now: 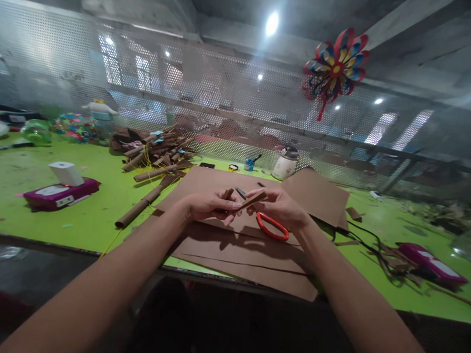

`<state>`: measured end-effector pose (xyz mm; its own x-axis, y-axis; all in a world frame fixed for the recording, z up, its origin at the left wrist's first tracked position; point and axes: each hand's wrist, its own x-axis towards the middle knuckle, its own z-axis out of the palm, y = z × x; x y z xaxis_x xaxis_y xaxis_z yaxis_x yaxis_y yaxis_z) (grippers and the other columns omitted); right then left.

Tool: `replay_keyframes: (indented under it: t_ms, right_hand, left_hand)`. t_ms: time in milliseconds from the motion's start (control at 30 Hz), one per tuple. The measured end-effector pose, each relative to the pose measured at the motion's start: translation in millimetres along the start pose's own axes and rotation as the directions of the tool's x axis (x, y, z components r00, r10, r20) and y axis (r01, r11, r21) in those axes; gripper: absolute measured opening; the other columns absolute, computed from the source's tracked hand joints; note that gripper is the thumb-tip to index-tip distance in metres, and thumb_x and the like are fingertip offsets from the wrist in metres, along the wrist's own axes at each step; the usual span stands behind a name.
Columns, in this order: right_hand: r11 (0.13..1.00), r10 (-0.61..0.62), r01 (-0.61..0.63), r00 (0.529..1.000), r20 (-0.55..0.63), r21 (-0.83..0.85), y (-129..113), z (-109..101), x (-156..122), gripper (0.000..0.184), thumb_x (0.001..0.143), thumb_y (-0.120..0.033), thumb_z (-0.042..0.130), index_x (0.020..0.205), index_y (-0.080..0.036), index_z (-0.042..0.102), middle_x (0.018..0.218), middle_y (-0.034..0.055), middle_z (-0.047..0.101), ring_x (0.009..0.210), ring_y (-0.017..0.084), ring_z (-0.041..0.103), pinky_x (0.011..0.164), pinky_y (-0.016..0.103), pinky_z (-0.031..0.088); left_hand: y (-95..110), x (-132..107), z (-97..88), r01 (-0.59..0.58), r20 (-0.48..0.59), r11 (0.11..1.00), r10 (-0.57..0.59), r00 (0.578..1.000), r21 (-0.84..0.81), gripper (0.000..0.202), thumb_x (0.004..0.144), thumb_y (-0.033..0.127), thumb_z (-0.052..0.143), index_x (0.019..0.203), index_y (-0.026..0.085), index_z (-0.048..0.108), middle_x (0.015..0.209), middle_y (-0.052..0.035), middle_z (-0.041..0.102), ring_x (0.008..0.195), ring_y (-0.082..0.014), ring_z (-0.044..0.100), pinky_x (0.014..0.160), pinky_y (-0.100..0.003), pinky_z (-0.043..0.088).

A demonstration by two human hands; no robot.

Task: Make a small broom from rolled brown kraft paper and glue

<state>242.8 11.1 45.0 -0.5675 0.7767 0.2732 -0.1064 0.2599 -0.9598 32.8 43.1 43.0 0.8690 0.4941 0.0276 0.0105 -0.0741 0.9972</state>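
Both hands meet over brown paper sheets (252,254) in the middle of the green table. My left hand (209,205) is closed on a small piece of brown paper, partly hidden by its fingers. My right hand (283,205) pinches a narrow folded brown paper strip (253,200) that slants across between both hands. Orange-handled scissors (274,227) are just below my right hand, their blades partly covered by the fingers. Whether that hand also supports the scissors or they rest on the paper, I cannot tell.
Rolled brown paper sticks (159,156) are piled behind on the left. Purple devices (61,193) stand at both sides, with cables and paper scraps on the right. A white jar (285,164) and a small blue pot (249,165) stand at the back. A perforated metal screen (230,94) rises behind.
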Motion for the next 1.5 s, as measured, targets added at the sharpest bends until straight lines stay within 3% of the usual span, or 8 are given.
replay_keyframes:
  t_ms: [367, 467, 533, 600, 700, 933, 1200, 1500]
  right_hand:
    - [0.996, -0.069, 0.069, 0.998, 0.006, -0.05, 1, 6, 1, 0.018, 0.071, -0.031, 0.063, 0.079, -0.015, 0.061, 0.076, 0.0046, 0.061, 0.071, 0.015, 0.057, 0.075, 0.036, 0.045]
    - [0.993, -0.021, 0.021, 1.0, -0.003, -0.118, 3, 2, 1, 0.018, 0.071, -0.031, 0.062, 0.079, -0.015, 0.059, 0.073, 0.0033, 0.06, 0.068, 0.013, 0.057, 0.072, 0.032, 0.045]
    - [0.967, 0.047, -0.046, 0.999, -0.004, -0.251, 5, -1, 2, 0.019, 0.071, -0.03, 0.061, 0.08, -0.014, 0.059, 0.071, 0.0017, 0.059, 0.065, 0.012, 0.055, 0.068, 0.029, 0.044]
    - [0.9, 0.109, -0.09, 0.994, 0.019, -0.427, 9, -5, 4, 0.018, 0.072, -0.029, 0.058, 0.083, -0.014, 0.062, 0.072, 0.0012, 0.06, 0.065, 0.011, 0.053, 0.067, 0.026, 0.042]
    - [0.795, 0.148, -0.088, 0.988, 0.052, -0.6, 14, -7, 6, 0.019, 0.076, -0.026, 0.051, 0.085, -0.015, 0.063, 0.074, 0.0005, 0.06, 0.067, 0.012, 0.053, 0.065, 0.024, 0.041]
    - [0.632, 0.209, -0.039, 0.97, 0.121, -0.774, 29, -5, 14, 0.021, 0.075, -0.027, 0.052, 0.084, -0.015, 0.066, 0.073, 0.0011, 0.063, 0.067, 0.013, 0.054, 0.063, 0.022, 0.04]
    - [0.536, 0.107, 0.006, 0.991, 0.075, -0.844, 45, -3, 18, 0.017, 0.073, -0.025, 0.056, 0.08, -0.016, 0.068, 0.075, 0.0033, 0.065, 0.069, 0.014, 0.055, 0.065, 0.023, 0.04]
    - [0.542, 0.044, 0.038, 0.996, 0.074, -0.839, 52, -2, 17, 0.019, 0.075, -0.027, 0.056, 0.084, -0.017, 0.069, 0.076, 0.0033, 0.066, 0.066, 0.013, 0.055, 0.062, 0.022, 0.039]
  left_hand:
    - [-2, 1, 5.2, 0.071, 0.048, 0.996, -0.074, 0.996, 0.059, 0.027, 0.076, 0.036, 0.054, 0.08, 0.011, 0.059, 0.061, -0.0059, 0.061, 0.048, -0.0077, 0.043, 0.044, -0.02, 0.025]
    - [-1, 2, -4.4, 0.035, -0.181, 0.988, -0.007, 0.983, 0.152, 0.03, 0.073, 0.037, 0.056, 0.087, 0.011, 0.06, 0.064, -0.0047, 0.061, 0.054, -0.0085, 0.045, 0.048, -0.02, 0.028]
    - [0, 4, -11.6, 0.007, -0.374, 0.981, 0.068, 0.925, 0.195, 0.032, 0.072, 0.039, 0.056, 0.088, 0.011, 0.06, 0.07, -0.0046, 0.06, 0.058, -0.0084, 0.045, 0.05, -0.02, 0.029]
    - [0, 6, -15.2, -0.002, -0.456, 0.967, 0.122, 0.881, 0.255, 0.035, 0.072, 0.042, 0.054, 0.088, 0.011, 0.06, 0.078, -0.0054, 0.06, 0.06, -0.0082, 0.045, 0.051, -0.02, 0.03]
    - [-1, 7, -11.4, 0.059, -0.416, 0.898, 0.143, 0.898, 0.436, 0.033, 0.069, 0.042, 0.056, 0.082, 0.012, 0.061, 0.078, -0.0037, 0.06, 0.063, -0.0095, 0.046, 0.055, -0.021, 0.034]
    - [-13, 5, -0.6, 0.246, -0.304, 0.698, -0.043, 0.952, 0.673, 0.016, 0.06, 0.03, 0.06, 0.063, 0.014, 0.059, 0.054, 0.0024, 0.052, 0.049, -0.009, 0.041, 0.046, -0.021, 0.027]
    - [-23, 9, -15.8, 0.23, -0.255, 0.638, -0.055, 0.965, 0.735, 0.018, 0.058, 0.029, 0.061, 0.051, 0.016, 0.051, 0.046, 0.0057, 0.038, 0.045, -0.0073, 0.031, 0.045, -0.022, 0.021]
    - [-29, 18, -5.1, 0.195, -0.238, 0.712, -0.041, 0.97, 0.675, 0.011, 0.06, 0.026, 0.057, 0.062, 0.016, 0.057, 0.055, 0.004, 0.048, 0.05, -0.0082, 0.039, 0.049, -0.02, 0.03]
